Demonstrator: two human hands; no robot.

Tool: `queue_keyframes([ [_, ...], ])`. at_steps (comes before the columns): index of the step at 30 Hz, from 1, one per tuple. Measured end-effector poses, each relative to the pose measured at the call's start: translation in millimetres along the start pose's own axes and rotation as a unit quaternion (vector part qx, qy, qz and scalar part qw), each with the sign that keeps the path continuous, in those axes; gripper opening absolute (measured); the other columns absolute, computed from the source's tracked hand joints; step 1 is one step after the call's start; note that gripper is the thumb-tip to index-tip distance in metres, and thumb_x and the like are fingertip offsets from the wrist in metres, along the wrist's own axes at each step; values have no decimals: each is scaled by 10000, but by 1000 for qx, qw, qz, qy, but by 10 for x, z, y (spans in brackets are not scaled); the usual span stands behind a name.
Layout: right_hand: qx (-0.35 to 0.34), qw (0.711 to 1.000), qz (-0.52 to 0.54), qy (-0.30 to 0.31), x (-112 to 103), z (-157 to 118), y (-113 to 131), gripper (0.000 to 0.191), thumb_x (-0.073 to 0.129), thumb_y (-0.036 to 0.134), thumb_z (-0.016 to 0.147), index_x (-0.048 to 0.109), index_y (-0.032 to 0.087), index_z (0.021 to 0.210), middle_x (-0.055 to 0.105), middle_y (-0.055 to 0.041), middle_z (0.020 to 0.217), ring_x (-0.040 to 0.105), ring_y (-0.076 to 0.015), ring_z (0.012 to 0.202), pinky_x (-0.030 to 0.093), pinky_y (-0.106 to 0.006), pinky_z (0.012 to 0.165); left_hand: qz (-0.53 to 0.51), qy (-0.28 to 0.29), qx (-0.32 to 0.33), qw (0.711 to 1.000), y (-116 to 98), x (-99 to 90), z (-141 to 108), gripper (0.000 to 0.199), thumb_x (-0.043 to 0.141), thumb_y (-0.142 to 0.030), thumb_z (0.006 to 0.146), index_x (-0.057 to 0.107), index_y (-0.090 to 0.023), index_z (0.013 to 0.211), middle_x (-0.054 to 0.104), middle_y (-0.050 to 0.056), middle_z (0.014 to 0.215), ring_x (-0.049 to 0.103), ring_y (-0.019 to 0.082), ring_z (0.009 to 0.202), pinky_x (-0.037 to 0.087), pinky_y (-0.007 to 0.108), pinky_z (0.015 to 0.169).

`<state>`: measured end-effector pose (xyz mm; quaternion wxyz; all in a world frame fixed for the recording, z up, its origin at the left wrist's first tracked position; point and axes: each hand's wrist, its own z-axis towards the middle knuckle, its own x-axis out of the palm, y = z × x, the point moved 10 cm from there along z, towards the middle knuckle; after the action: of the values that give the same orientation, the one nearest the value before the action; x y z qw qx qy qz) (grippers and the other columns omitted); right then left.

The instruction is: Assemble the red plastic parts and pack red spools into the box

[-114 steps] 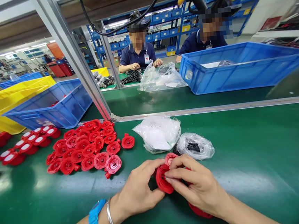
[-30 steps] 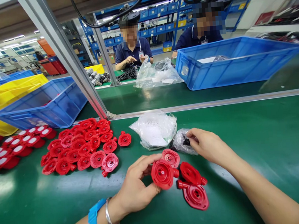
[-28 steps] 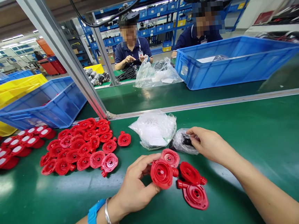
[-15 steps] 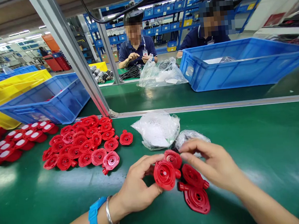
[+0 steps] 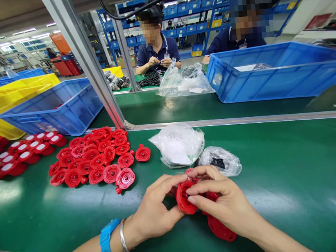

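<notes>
My left hand (image 5: 159,207) is closed round the rim of a red round plastic housing (image 5: 184,203), its open face turned up toward me. Over that face, the fingers of my right hand (image 5: 221,199) are pinched together at the middle of the housing. Whether a small part sits between those fingertips is hidden. Behind and under my right hand lie more red housings (image 5: 222,230), partly covered. Just beyond the hands rests a clear plastic bag (image 5: 219,161) with small black parts in it. Beside it is a larger clear bag (image 5: 178,145) with whitish contents.
Many red housings (image 5: 91,158) lie grouped on the green table (image 5: 293,177) at the left, near red pieces with white tops (image 5: 28,156). Blue bins (image 5: 276,81) and a metal post (image 5: 88,58) stand behind. Two people (image 5: 157,52) sit across the bench.
My right hand has come left from beside the bag to the face of the housing, its fingers closing there. My left hand keeps its hold, the housing slightly turned.
</notes>
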<state>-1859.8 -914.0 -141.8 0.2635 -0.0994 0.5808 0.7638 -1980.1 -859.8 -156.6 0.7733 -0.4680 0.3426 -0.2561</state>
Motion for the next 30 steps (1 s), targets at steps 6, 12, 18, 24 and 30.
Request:
queue_keyframes([
  [6,-16,999,-29,-15,-19,-22,50,117,694,236,819,735,337,861,614,-16,1029,601,-171,996,536,-330,836,12,-2,1,1000,8,-6,0,609,742,-167,780,520,-331,1322,624,21,1086,637,131,937,556,227,793],
  [12,-91,992,-85,-30,-32,-48,223,158,667,172,831,726,306,892,628,-19,983,580,-157,956,530,-291,776,-2,-6,-15,1000,33,-4,-10,625,757,-170,763,529,-345,1317,616,5,1049,640,121,897,562,228,789],
  [18,-196,971,-128,-50,-45,-85,465,232,625,94,810,712,207,993,638,-78,1002,562,-185,935,515,-348,783,-49,-20,-58,997,96,-32,-1,621,807,-215,723,561,-336,1280,600,-9,1022,653,102,831,567,215,770],
  [24,-234,963,-126,-41,6,-98,586,248,588,57,791,705,155,986,666,-84,894,588,-175,823,516,-361,745,-85,-25,-98,991,168,-40,4,598,834,-244,689,599,-254,1239,596,16,994,688,157,852,586,274,793],
  [30,-247,956,-144,-61,1,-111,650,306,588,43,783,697,151,1048,704,-97,925,614,-188,828,551,-361,719,-94,-35,-108,989,170,-60,13,599,842,-243,672,615,-205,1224,594,24,957,690,162,821,591,278,772],
])
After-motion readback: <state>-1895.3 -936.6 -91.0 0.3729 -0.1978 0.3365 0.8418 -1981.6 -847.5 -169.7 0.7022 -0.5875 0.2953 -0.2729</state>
